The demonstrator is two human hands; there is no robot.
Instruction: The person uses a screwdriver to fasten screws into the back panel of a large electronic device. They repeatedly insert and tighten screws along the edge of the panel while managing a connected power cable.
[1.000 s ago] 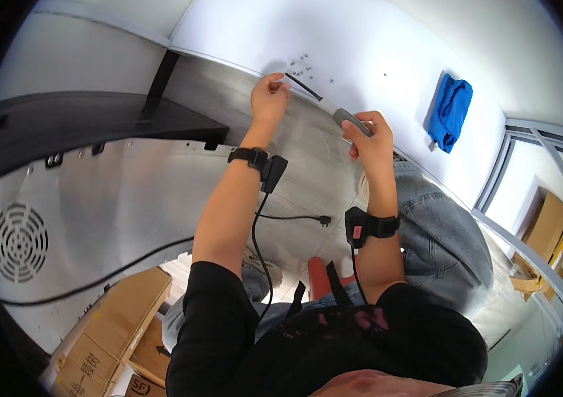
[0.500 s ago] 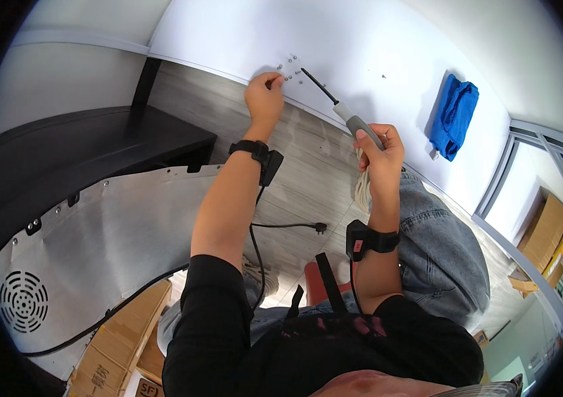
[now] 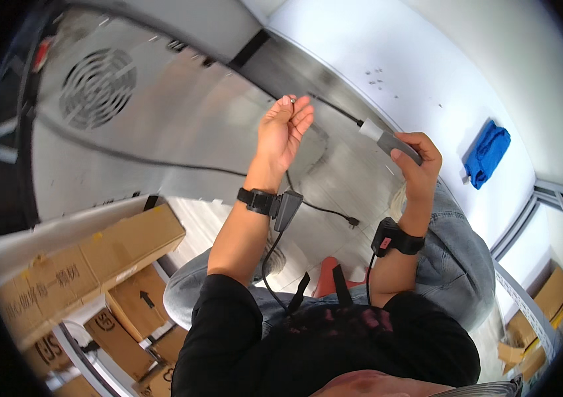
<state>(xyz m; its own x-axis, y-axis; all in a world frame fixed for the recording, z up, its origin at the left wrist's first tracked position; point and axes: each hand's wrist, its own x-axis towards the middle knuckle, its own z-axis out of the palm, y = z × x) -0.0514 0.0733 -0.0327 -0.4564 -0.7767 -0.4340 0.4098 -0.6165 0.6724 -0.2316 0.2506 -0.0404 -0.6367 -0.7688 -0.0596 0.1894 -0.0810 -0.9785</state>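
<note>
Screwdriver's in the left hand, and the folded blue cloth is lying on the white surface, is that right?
Not quite. The screwdriver is in the right hand, as the head view shows. The folded blue cloth is indeed lying on the white surface.

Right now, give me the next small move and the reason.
I'd probably bring the screwdriver to the small screw-like piece: the left hand pinches that piece, while the right hand grips the screwdriver, its dark shaft pointing toward the left hand.
</note>
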